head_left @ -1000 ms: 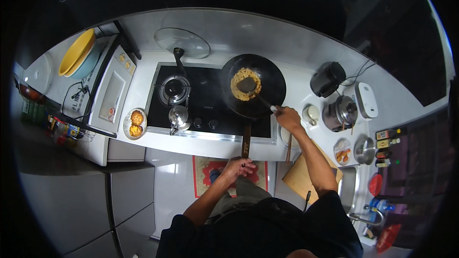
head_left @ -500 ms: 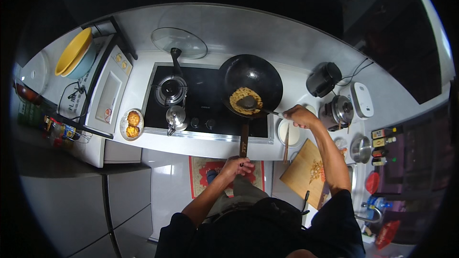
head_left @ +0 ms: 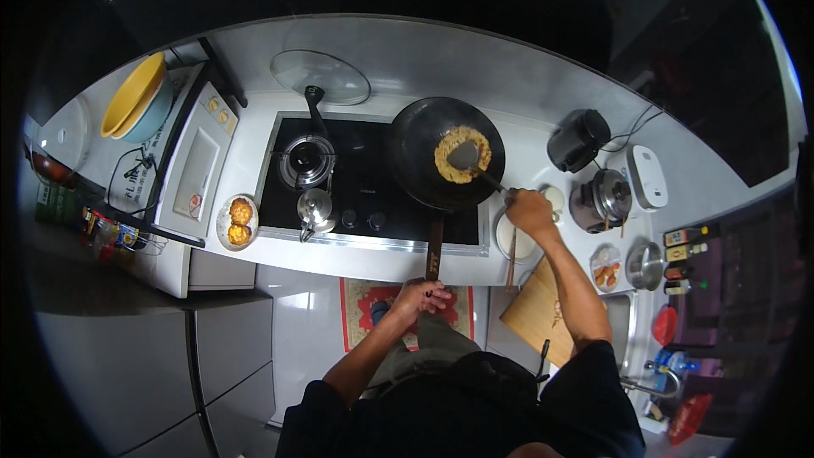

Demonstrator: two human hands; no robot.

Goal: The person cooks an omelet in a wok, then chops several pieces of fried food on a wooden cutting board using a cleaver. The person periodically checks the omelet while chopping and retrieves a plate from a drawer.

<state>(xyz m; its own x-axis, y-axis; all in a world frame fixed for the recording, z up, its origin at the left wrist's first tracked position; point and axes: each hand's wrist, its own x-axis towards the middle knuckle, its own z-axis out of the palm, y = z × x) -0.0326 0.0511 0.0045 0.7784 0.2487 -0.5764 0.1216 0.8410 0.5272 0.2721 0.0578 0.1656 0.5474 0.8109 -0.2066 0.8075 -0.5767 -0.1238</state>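
Note:
A black wok (head_left: pixel 415 131) stands on the right side of the stove, its brown handle (head_left: pixel 435 246) pointing toward me. My left hand (head_left: pixel 421 298) is closed around the near end of that handle. My right hand (head_left: pixel 531 210) grips a long-handled spatula (head_left: pixel 464 155), whose dark rounded head rests on the food. The food (head_left: pixel 454 174) is a yellow-brown patty of small pieces in the right part of the wok. Below my right hand, a white bowl (head_left: pixel 519 242) is partly covered by it, with chopsticks (head_left: pixel 511 261) at its near side.
A glass lid (head_left: pixel 326 76) leans on the back wall. A small metal pot (head_left: pixel 315 208) sits by the left burner (head_left: pixel 305 161). A plate with fried patties (head_left: pixel 240 210) lies left. Right are a cutting board (head_left: pixel 530 314), rice cooker-like pot (head_left: pixel 609 193) and steel bowl (head_left: pixel 643 265).
The food has shifted up and to the right within the wok, and the spatula head with it. My right hand has moved slightly; my left hand stays at the handle.

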